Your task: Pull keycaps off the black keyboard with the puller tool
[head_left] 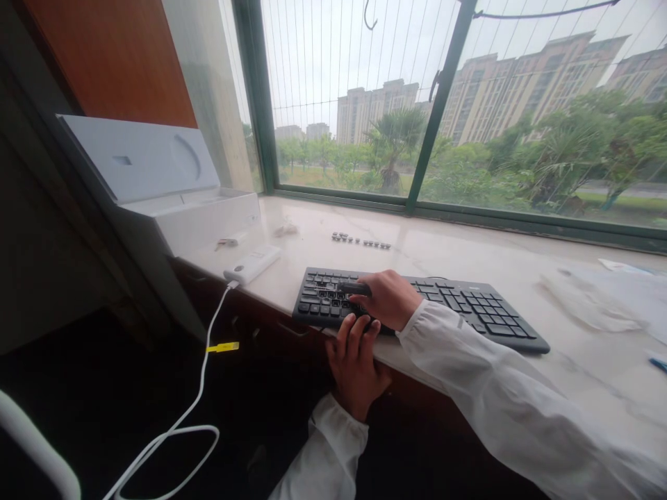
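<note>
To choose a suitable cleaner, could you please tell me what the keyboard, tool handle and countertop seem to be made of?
Keyboard: probably matte black plastic, given its dull, even surface. Tool handle: dark, perhaps plastic or rubber; too small to tell. Countertop: glossy pale stone or imitation, judging by its veins and sheen.

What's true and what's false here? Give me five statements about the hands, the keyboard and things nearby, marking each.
1. The right hand holds a dark-handled tool over the keyboard. True.
2. The white box is shut. False: the white box stands open.
3. The tag on the white cable is yellow. True.
4. The left hand holds the white cable. False: its fingertips are at the keyboard's near edge.
5. Small loose keycaps lie beyond the keyboard. True.
</note>
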A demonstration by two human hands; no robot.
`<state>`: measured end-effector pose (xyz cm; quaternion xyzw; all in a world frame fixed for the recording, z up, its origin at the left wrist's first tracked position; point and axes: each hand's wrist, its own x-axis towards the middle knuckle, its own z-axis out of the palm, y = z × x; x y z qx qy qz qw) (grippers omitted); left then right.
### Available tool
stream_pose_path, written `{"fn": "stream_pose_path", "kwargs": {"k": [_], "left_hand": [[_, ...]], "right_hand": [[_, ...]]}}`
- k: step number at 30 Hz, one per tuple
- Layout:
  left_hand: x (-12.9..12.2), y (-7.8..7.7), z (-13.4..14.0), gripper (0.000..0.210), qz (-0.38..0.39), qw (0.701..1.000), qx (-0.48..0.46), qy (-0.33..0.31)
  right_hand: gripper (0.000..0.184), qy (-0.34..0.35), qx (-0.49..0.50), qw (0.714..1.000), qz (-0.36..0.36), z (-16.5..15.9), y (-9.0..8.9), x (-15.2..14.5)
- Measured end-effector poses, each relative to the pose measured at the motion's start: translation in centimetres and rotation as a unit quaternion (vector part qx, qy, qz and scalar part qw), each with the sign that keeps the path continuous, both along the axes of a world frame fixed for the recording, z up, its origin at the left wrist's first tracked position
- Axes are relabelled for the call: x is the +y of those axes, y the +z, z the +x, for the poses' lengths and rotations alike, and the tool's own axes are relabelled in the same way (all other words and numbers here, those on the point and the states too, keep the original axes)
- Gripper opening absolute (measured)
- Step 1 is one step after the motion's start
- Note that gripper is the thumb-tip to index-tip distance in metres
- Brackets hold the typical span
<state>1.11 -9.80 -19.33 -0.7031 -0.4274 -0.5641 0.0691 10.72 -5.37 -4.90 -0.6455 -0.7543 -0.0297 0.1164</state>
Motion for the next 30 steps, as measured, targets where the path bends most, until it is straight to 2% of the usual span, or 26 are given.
{"fn": "stream_pose_path", "kwargs": {"k": [7,11,17,23,30], "left_hand": [[0.1,0.1,0.0,0.052,0.012,1.0,-0.014,-0.011],[0.2,-0.2,0.1,0.043,0.013,1.0,-0.011,0.001],[0.6,-0.8,0.4,0.031,0.028,0.999,0.001,0.031],[0.7,-0.8,0.4,0.03,0.04,0.999,-0.007,0.026],[0.8,-0.6,0.2,0.035,0.044,0.999,-0.007,0.014]], "right_hand": [[0.021,-0.017,0.01,1.0,-0.016,-0.4,0.5,-0.1],[0.022,-0.045,0.003,0.999,-0.026,-1.1,0.7,-0.2],[0.018,-0.052,-0.029,0.998,-0.002,-2.2,0.2,-0.6],[0.022,-0.046,-0.032,0.998,0.009,-2.3,-0.2,-0.7],[0.022,-0.034,-0.061,0.998,-0.004,-2.5,0.6,-0.2]]}}
